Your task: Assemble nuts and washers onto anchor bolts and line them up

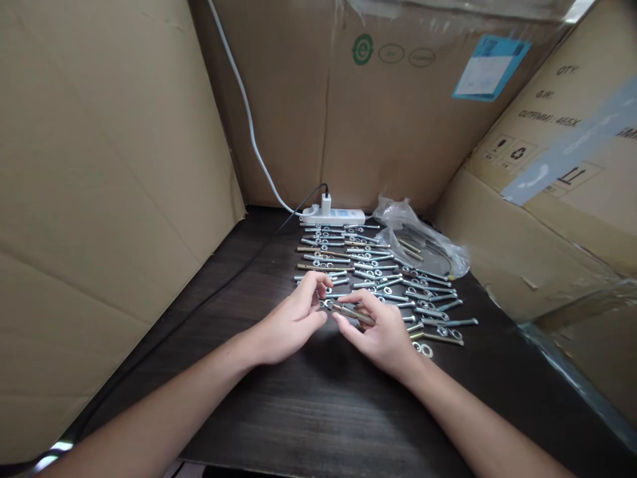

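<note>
A brass-coloured expansion bolt (352, 313) lies in my right hand (381, 330), pinched between thumb and fingers, its tip pointing left. My left hand (293, 322) is just left of that tip, fingers curved and thumb held apart from them, with nothing visibly gripped. Between the two hands, small washers (326, 303) show near the bolt's tip; whether any of them touches the bolt I cannot tell. Beyond both hands lie rows of silvery bolts (326, 258) and brass-toned ones (326, 268), with loose washers among them. Part of the rows is hidden behind my hands.
A white power strip (343, 216) with a plugged-in charger (326, 204) stands at the back. To its right is a clear plastic bag (423, 232) holding metal parts. Cardboard walls (279, 99) enclose the dark table (298, 411); a black cable (199, 299) crosses its left side.
</note>
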Action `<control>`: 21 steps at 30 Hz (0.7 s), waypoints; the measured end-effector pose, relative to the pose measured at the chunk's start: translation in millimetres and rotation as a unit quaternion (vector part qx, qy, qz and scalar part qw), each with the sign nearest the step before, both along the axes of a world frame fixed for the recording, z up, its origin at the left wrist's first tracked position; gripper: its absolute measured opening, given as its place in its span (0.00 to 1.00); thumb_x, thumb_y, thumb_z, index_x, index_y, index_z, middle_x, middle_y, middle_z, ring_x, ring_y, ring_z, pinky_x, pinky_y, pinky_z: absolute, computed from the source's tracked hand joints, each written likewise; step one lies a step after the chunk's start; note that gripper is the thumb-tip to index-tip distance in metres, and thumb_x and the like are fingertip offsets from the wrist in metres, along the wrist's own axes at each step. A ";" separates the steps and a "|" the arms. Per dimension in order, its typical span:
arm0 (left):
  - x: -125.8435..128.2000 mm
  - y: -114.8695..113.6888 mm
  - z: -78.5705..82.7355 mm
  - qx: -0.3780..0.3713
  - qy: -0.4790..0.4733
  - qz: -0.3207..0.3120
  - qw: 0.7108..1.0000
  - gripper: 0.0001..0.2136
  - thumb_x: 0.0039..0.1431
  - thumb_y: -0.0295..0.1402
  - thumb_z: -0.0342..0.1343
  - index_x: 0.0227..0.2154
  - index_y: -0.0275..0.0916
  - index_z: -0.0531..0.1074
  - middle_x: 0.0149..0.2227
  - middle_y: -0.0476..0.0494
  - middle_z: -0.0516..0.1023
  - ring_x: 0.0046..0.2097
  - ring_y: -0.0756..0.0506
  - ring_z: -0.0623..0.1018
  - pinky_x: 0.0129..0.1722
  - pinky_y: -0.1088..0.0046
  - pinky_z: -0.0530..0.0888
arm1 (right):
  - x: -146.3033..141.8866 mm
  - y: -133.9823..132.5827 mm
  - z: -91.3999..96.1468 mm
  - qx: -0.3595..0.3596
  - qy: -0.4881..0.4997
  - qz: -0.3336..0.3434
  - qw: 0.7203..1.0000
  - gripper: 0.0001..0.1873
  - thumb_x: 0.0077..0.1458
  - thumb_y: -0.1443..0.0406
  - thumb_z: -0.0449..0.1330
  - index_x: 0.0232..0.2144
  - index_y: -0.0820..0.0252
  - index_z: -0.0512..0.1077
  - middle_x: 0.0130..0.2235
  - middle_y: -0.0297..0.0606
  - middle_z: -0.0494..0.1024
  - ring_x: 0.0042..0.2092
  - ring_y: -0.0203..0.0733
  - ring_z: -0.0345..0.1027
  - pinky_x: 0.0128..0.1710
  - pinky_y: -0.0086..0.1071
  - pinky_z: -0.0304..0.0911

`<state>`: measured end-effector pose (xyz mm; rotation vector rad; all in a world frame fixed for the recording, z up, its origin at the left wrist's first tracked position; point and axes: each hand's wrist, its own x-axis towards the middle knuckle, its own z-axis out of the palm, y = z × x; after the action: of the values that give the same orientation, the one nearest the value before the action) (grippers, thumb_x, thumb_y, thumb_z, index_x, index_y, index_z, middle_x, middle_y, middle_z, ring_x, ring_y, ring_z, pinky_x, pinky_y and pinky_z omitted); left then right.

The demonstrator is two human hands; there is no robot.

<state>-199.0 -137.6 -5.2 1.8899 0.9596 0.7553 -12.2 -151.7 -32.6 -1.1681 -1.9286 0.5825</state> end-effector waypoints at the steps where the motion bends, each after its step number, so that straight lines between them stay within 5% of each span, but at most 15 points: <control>1: 0.0 0.0 0.7 0.003 0.005 -0.003 1.000 0.11 0.57 0.25 0.46 0.43 0.40 0.58 0.36 0.50 0.63 0.36 0.50 0.65 0.38 0.73 0.65 | 0.0 0.2 0.1 0.000 0.002 0.001 1.000 0.09 0.51 0.64 0.60 0.37 0.59 0.68 0.22 0.29 0.72 0.20 0.31 0.63 0.20 0.24 0.58; 4: 0.5 1.2 1.1 0.014 0.030 -0.015 0.999 0.04 0.62 0.30 0.43 0.38 0.39 0.61 0.36 0.49 0.65 0.37 0.49 0.66 0.38 0.72 0.64 | -1.0 0.0 0.3 0.003 0.005 0.005 1.000 0.08 0.52 0.64 0.59 0.36 0.59 0.68 0.21 0.28 0.71 0.19 0.31 0.62 0.20 0.24 0.57; 11: 1.3 4.4 -6.6 0.025 0.073 -0.032 0.996 0.15 0.67 0.37 0.37 0.28 0.38 0.61 0.30 0.50 0.65 0.33 0.49 0.65 0.35 0.72 0.64 | -3.2 -2.2 0.8 0.016 -0.023 0.007 1.000 0.07 0.51 0.64 0.59 0.35 0.59 0.69 0.18 0.26 0.67 0.18 0.30 0.59 0.18 0.24 0.53; 15: 0.1 0.7 -3.9 0.025 0.034 -0.035 0.998 0.05 0.64 0.34 0.43 0.37 0.39 0.61 0.34 0.49 0.64 0.35 0.50 0.65 0.36 0.73 0.65 | -1.2 -2.0 1.5 0.004 0.005 0.004 1.000 0.08 0.51 0.64 0.59 0.36 0.59 0.68 0.21 0.28 0.70 0.19 0.30 0.61 0.19 0.24 0.56; 17: -0.4 -1.2 -2.5 0.031 0.010 -0.030 0.999 0.09 0.61 0.32 0.47 0.43 0.40 0.58 0.37 0.49 0.63 0.36 0.50 0.65 0.37 0.74 0.66 | -0.6 -1.8 1.3 -0.005 0.021 0.004 1.000 0.09 0.51 0.64 0.60 0.36 0.59 0.68 0.22 0.29 0.71 0.19 0.30 0.61 0.19 0.24 0.57; 21: 0.3 -0.3 -4.5 0.042 0.027 0.007 0.999 0.07 0.64 0.35 0.43 0.42 0.39 0.60 0.37 0.48 0.65 0.37 0.49 0.66 0.38 0.72 0.65 | -1.9 -2.1 0.8 -0.015 0.039 0.010 0.999 0.09 0.51 0.64 0.60 0.36 0.59 0.67 0.22 0.29 0.73 0.20 0.31 0.63 0.19 0.24 0.58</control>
<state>-198.7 -137.9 -9.6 1.9876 0.9880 0.7680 -14.1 -153.8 -31.7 -1.1297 -1.8726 0.6605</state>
